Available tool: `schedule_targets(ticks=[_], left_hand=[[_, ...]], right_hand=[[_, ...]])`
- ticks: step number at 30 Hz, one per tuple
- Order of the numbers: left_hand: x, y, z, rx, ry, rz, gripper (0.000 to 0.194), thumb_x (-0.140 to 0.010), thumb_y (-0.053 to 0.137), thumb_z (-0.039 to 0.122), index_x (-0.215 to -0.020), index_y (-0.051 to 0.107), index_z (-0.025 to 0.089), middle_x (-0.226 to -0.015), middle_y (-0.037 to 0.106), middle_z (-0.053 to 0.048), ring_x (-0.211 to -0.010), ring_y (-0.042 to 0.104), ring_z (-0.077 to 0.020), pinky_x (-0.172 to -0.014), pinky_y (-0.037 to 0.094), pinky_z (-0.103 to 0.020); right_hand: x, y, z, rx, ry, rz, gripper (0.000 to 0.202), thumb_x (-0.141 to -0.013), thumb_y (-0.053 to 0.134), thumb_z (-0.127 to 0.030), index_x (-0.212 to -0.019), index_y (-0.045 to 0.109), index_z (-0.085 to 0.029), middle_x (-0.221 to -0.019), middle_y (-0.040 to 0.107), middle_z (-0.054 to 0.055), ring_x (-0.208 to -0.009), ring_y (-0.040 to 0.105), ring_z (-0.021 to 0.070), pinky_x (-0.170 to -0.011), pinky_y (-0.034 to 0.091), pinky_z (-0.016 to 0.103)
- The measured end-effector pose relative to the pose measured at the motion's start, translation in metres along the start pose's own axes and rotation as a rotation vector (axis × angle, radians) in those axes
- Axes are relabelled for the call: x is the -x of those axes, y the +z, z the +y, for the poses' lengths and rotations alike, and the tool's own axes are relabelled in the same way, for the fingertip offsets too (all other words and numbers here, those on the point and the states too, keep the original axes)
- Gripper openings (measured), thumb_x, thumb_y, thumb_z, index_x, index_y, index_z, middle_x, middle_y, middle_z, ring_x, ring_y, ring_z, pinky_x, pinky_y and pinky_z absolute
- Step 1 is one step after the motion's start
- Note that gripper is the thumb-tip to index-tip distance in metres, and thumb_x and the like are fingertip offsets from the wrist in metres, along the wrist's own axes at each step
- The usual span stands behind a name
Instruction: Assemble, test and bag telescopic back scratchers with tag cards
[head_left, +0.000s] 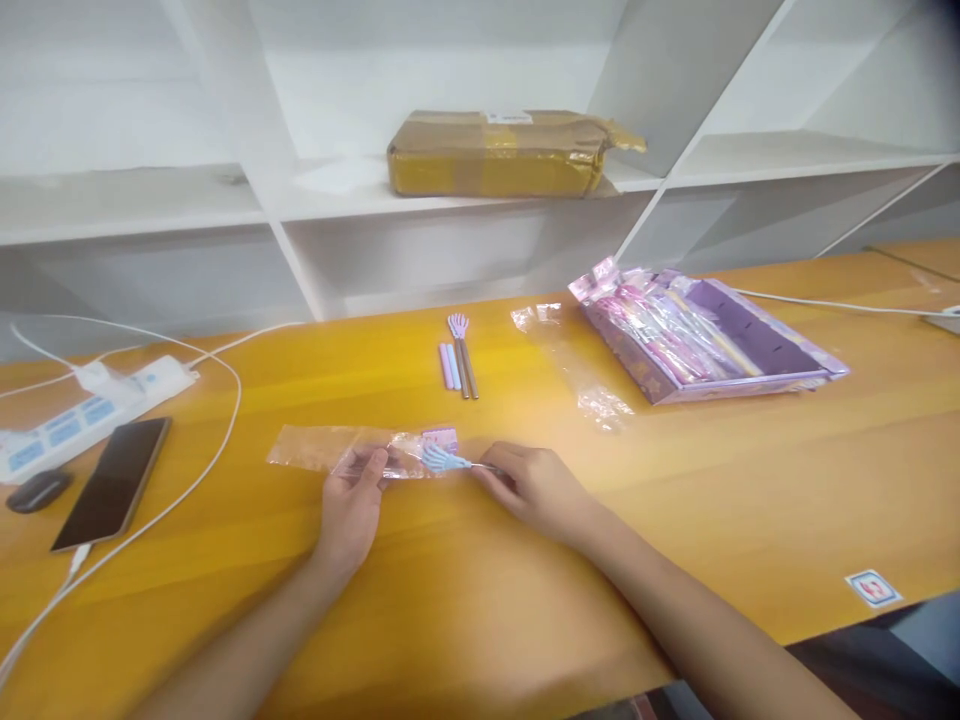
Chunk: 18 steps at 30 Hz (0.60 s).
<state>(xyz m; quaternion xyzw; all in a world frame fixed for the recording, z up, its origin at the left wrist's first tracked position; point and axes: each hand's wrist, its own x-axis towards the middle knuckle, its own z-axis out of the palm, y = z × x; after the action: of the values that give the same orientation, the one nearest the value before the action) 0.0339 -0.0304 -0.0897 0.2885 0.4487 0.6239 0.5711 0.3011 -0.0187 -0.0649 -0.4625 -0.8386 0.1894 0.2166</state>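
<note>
Left hand [352, 510]: fingers pinching clear bag [304, 447] near its middle. Right hand [536, 490]: fingers pinching blue claw [445, 458] by thin shaft. Claw at bag's right end, mid-worktop [480, 610]; inside or outside bag, cannot tell. Claw probably light, stiff; prongs perhaps fragile, shaft safest hold. Bag limp, likely slippery.

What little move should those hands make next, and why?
Perhaps the right hand should gently draw the blue claw away from the clear bag: it grips the claw's stem while the left hand holds the bag, claw and bag overlap, and a similar pinkish claw lies loose on the table.
</note>
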Motion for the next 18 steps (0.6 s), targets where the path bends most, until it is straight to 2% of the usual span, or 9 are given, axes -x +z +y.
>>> schedule_targets(ticks=[10,18], left_hand=[[0.0037,0.0063,0.0003,0.015,-0.051,-0.093,0.029,-0.08,0.09,0.039,-0.089,0.074,0.016,-0.092,0.077,-0.005,-0.087,0.075,-0.0176,-0.085,0.063,-0.032],[0.0009,0.0044,0.0029,0.111,-0.131,-0.003,0.032,-0.074,0.095,0.039,-0.086,0.076,0.016,-0.088,0.079,-0.005,-0.083,0.074,-0.0165,-0.079,0.062,-0.028]], right_hand=[[0.0021,-0.002,-0.0025,-0.09,-0.025,0.006,0.036,-0.111,0.047,-0.041,-0.093,0.069,-0.02,-0.083,0.07,0.003,-0.072,0.063,0.0135,-0.068,0.043,0.025],[0.0019,-0.0043,-0.0062,-0.07,-0.006,-0.002,0.038,-0.111,0.045,-0.041,-0.09,0.067,-0.02,-0.085,0.071,0.004,-0.072,0.064,0.0141,-0.068,0.045,0.026]])
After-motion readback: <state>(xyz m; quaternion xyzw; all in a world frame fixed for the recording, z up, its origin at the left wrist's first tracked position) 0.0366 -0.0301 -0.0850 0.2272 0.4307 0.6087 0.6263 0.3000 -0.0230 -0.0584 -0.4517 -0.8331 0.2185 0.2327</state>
